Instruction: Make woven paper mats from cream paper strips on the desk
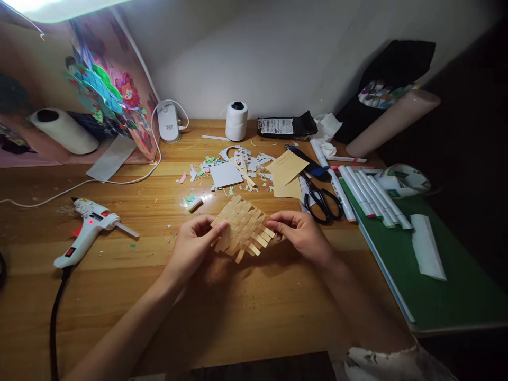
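I have the woven paper piece [241, 225] between my two hands, in the middle of the frame, held tilted above the wooden table [166, 312]. My left hand [194, 241] pinches its left edge, thumb on top — my right hand [299, 233] grips it at the right edge between thumb and fingers. Loose strip ends stick out along its lower right side.

Just beyond it, near the centre, lie paper scraps [206, 166], a white square [226, 174] and some tan paper sheets [286, 172], with black-handled scissors [323, 203] to their right. A spool of white thread [237, 121] stands upright at upper centre, beside a black packet [286, 126].

At the left of the frame a white glue gun [85, 233] lies on its side, its red light showing. On the right, white markers [371, 196] lie side by side, partly over a green board [444, 264] — a roll of tape [405, 181] sits near them
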Available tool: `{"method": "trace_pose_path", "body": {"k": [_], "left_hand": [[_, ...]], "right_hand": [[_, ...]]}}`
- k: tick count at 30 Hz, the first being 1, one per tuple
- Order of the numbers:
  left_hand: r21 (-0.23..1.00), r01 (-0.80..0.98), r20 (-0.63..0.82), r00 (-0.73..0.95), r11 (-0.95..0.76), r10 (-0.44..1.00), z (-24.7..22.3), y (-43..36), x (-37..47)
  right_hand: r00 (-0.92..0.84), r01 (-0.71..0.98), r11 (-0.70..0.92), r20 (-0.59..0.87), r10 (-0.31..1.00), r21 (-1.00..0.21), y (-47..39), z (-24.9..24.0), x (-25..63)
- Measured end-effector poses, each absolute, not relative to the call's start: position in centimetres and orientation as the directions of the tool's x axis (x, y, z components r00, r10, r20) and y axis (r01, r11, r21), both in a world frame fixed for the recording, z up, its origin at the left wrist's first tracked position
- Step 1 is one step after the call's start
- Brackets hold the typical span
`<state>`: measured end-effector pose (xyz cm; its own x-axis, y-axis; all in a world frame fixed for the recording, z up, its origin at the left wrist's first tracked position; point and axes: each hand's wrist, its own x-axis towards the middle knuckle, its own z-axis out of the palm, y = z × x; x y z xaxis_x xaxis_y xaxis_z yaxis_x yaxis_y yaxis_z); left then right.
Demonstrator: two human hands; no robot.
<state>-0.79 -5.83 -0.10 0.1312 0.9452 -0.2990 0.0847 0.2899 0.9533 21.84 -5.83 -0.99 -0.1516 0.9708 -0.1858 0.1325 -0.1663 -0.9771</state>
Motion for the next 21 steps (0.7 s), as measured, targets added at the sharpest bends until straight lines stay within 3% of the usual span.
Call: {"method": "trace_pose_path", "body": {"k": [4,8,15,21], "left_hand": [[0.957,0.118,-0.288,0.256,0.266,0.923,-0.2,-5.7,-1.1],[0.926,0.214,-0.37,0.339,0.313,0.865,-0.6,-6.0,-0.8],[0.932,0.279,-0.315,0.307,0.231,0.898,-0.4,-6.9,0.1],[0.927,0.357,-0.211,0.255,0.111,0.944,0.9,-7.5,0.5]], "right_hand": [[-0.171,0.164,-0.143,-0.171,0.97,-0.976,-5.9,-0.6,22.1],[-0.17,0.208,-0.122,-0.159,0.973,-0.971,-6.3,-0.5,21.8],[-0.184,0.198,-0.26,-0.297,0.937,-0.945,-6.4,-0.6,21.1],[-0.199,0.158,-0.296,-0.324,0.925,-0.942,-6.6,-0.7,21.1]]}}
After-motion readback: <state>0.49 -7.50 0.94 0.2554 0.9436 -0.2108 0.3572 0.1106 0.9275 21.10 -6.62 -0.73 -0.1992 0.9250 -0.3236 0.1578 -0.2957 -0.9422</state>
